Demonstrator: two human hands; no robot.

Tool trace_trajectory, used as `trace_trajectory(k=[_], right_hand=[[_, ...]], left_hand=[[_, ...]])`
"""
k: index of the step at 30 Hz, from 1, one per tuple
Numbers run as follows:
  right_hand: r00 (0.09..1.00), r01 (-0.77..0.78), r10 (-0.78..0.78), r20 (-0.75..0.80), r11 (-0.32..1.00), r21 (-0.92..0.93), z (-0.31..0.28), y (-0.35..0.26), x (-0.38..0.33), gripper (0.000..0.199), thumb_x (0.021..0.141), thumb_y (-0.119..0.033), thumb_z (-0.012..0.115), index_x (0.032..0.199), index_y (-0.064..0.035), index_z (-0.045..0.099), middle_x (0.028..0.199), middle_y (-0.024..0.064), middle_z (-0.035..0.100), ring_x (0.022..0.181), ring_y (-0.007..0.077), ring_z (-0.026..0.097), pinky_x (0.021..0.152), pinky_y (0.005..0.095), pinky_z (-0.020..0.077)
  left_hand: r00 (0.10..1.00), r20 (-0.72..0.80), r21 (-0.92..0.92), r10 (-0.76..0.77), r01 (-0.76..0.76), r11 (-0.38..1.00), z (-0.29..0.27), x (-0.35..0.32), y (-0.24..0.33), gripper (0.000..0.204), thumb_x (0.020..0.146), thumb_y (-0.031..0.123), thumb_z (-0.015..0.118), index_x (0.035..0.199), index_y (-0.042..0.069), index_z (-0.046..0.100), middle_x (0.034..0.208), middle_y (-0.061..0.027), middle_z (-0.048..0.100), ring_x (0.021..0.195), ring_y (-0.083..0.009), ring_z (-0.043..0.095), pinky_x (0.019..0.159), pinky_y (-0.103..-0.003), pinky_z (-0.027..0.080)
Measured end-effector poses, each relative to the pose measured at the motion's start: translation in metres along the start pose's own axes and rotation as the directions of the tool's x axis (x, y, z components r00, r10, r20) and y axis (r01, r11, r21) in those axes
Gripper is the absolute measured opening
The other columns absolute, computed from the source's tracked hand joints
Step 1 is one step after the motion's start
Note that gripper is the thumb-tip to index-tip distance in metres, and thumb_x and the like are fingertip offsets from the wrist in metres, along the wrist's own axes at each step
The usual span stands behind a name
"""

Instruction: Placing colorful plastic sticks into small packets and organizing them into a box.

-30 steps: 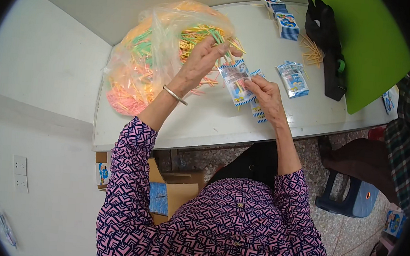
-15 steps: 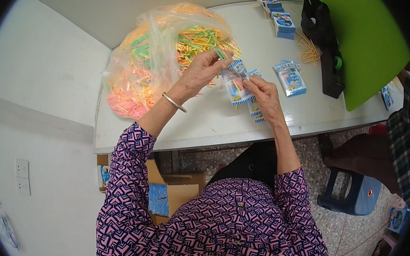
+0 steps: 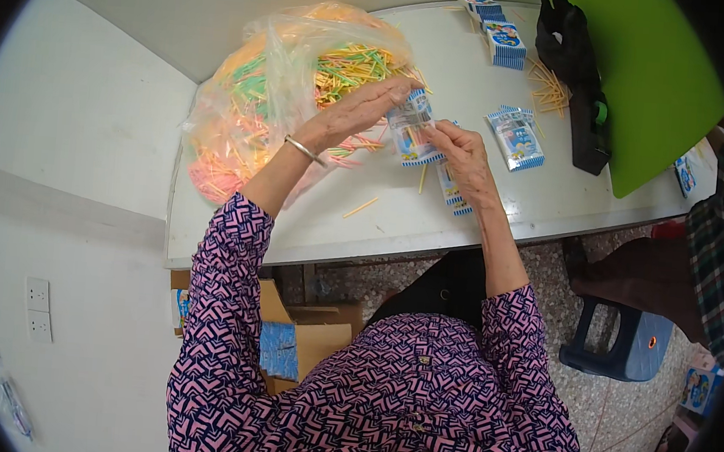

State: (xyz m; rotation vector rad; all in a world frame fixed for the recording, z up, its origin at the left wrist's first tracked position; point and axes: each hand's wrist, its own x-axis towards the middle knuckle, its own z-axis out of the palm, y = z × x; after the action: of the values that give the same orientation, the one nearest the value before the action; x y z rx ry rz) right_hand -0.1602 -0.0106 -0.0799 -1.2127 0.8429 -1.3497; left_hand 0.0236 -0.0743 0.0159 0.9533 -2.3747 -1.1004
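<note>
My right hand [image 3: 465, 153] pinches the right edge of a blue and white clear-windowed packet [image 3: 410, 136], with some thin coloured sticks showing inside. At the packet's top, my left hand [image 3: 358, 113] lies with its fingers stretched out and their tips against the upper edge. No stick shows in the left hand. More such packets [image 3: 456, 193] lie on the table partly under my right hand. Behind my left hand a big clear plastic bag [image 3: 255, 124] spills over with yellow, green and pink sticks [image 3: 353, 64].
One yellow stick [image 3: 361, 207] lies on the white table [image 3: 293, 242]. To the right are flat packets [image 3: 516, 139], packet stacks [image 3: 506, 43], loose sticks [image 3: 550, 89] and a black holder [image 3: 589, 129] beside a green panel [image 3: 658, 88]. A blue stool [image 3: 637, 345] and another person's checked sleeve [image 3: 712, 245] are at right.
The green sticks held in my left hand no longer show there, and its fingers have straightened across the packet's top. A loose yellow stick now lies on the table near the front.
</note>
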Motion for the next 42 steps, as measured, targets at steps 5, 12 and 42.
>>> trace_trajectory(k=[5, 12, 42], right_hand=[[0.998, -0.066, 0.064, 0.014, 0.993, 0.100, -0.001, 0.009, 0.001, 0.026, 0.087, -0.018, 0.062, 0.103, 0.0016, 0.066, 0.085, 0.0012, 0.064, 0.079, 0.0046, 0.054, 0.071, 0.0194, 0.0422], [0.996, -0.094, 0.089, 0.032, 0.965, 0.246, 0.000, -0.007, 0.000, 0.031, 0.086, -0.020, 0.065, 0.106, 0.0039, 0.064, 0.088, 0.0036, 0.067, 0.080, 0.0061, 0.058, 0.072, 0.0197, 0.0446], [0.962, -0.255, 0.249, 0.111, 0.966, 0.040, -0.029, -0.023, -0.028, 0.028, 0.077, -0.023, 0.073, 0.093, -0.0002, 0.068, 0.083, 0.0047, 0.067, 0.072, 0.0062, 0.060, 0.067, 0.0206, 0.0453]], left_hand=[[0.998, 0.045, 0.340, 0.040, -0.053, 0.939, 0.006, 0.006, -0.008, 0.051, 0.096, 0.041, 0.040, 0.129, 0.002, 0.045, 0.118, -0.0112, 0.055, 0.112, -0.0211, 0.050, 0.096, -0.033, 0.039], [0.998, -0.048, -0.005, 0.047, -0.048, 0.999, 0.011, 0.004, 0.000, 0.041, 0.087, 0.015, 0.061, 0.124, 0.002, 0.048, 0.113, -0.0075, 0.058, 0.105, -0.0151, 0.054, 0.089, -0.028, 0.045], [0.998, 0.013, -0.217, 0.058, -0.053, 0.975, 0.045, 0.011, 0.014, 0.041, 0.080, 0.014, 0.069, 0.114, 0.001, 0.051, 0.098, -0.0055, 0.059, 0.086, -0.0107, 0.056, 0.074, -0.025, 0.047]])
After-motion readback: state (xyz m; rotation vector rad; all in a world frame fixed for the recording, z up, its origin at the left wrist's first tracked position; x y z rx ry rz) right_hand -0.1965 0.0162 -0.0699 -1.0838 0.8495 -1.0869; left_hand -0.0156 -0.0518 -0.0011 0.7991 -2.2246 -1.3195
